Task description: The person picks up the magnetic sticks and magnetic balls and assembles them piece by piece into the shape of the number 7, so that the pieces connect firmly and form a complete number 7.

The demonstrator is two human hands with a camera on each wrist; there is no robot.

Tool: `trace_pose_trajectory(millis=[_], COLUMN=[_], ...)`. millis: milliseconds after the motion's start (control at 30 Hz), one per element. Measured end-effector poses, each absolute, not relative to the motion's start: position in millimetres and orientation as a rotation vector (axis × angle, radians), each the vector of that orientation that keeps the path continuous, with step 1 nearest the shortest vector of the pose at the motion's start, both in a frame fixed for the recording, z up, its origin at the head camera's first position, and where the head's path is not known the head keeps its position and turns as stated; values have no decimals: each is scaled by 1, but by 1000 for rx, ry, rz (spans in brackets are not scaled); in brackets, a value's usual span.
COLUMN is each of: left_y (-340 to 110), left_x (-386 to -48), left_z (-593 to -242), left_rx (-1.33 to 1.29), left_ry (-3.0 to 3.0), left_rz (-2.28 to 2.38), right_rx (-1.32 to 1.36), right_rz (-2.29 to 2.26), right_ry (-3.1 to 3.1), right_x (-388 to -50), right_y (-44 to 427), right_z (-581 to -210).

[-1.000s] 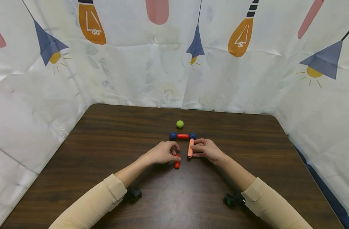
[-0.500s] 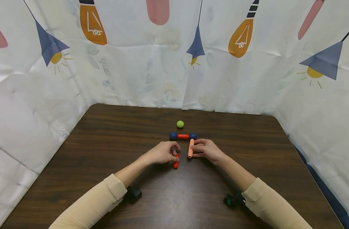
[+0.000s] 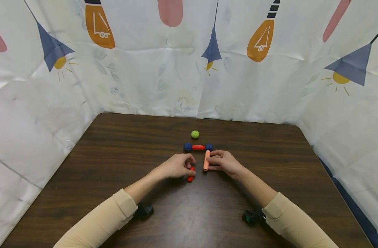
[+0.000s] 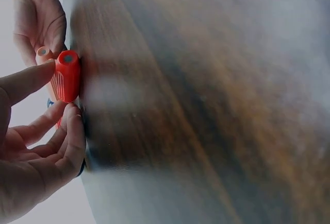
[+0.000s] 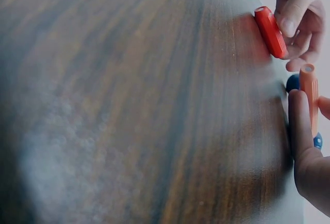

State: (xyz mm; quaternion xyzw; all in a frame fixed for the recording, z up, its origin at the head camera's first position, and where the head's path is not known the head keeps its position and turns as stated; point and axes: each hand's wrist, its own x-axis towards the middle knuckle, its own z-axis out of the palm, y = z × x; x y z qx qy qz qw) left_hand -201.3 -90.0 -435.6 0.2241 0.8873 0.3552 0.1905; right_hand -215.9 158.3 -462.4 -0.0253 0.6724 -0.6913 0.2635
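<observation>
My left hand (image 3: 177, 166) pinches a short red magnetic rod (image 3: 190, 179) between thumb and fingertips, low over the table. In the left wrist view the thumb lies on one side of the red rod (image 4: 67, 77) and the fingertips meet its other side. To the right, my right hand (image 3: 224, 162) holds an orange magnetic rod (image 3: 206, 161) between thumb and fingers. The orange rod's far end is at the right blue ball (image 3: 209, 147). That ball and a left blue ball (image 3: 187, 147) cap another red rod (image 3: 198, 147) lying crosswise.
A green ball (image 3: 195, 134) sits behind the ball-ended red rod. The dark wooden table (image 3: 120, 137) has rounded far corners. A white printed cloth (image 3: 164, 86) hangs behind and around it. Black wrist cameras sit below both sleeves.
The red rod in my left hand has turned slightly, its near end swinging left. My right hand and the orange rod have stayed in place.
</observation>
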Motion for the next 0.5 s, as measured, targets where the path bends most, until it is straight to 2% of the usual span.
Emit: trace_pose_trajectory(millis=[500], left_y=[-89], left_x=[-201], left_z=[-437], left_rx=[645], left_ry=[2515], left_rz=[980], right_rx=[-73], right_rz=[-1869], right_ry=[1818], right_x=[-216], right_y=[159], right_z=[-463])
